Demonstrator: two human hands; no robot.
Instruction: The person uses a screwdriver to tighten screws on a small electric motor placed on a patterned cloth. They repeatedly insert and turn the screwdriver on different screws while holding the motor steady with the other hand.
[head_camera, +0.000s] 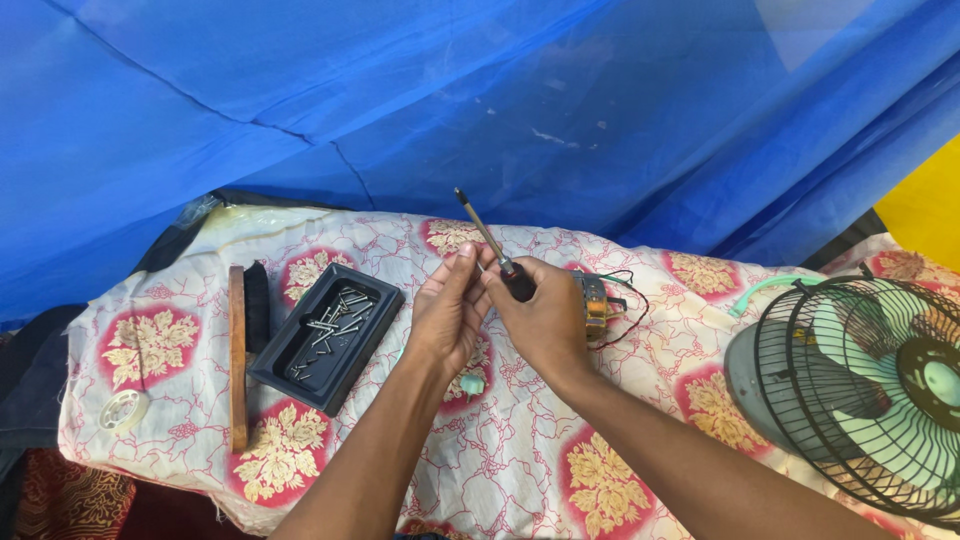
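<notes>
My right hand (545, 315) grips the dark handle of a screwdriver (487, 235), whose metal shaft points up and to the left. My left hand (448, 308) is raised beside it, fingers pinched at the base of the shaft near the handle. Behind my right hand a small electric motor (595, 303) with green, red and black wires lies on the floral cloth (500, 460). A small pale green part (471, 384) rests on the cloth below my left wrist.
A black tray (283, 372) holding several screws sits to the left, next to a wooden brush (238, 350). A tape roll (123, 408) lies at far left. A table fan (870, 385) with black wire cage lies at right. Blue netting hangs behind.
</notes>
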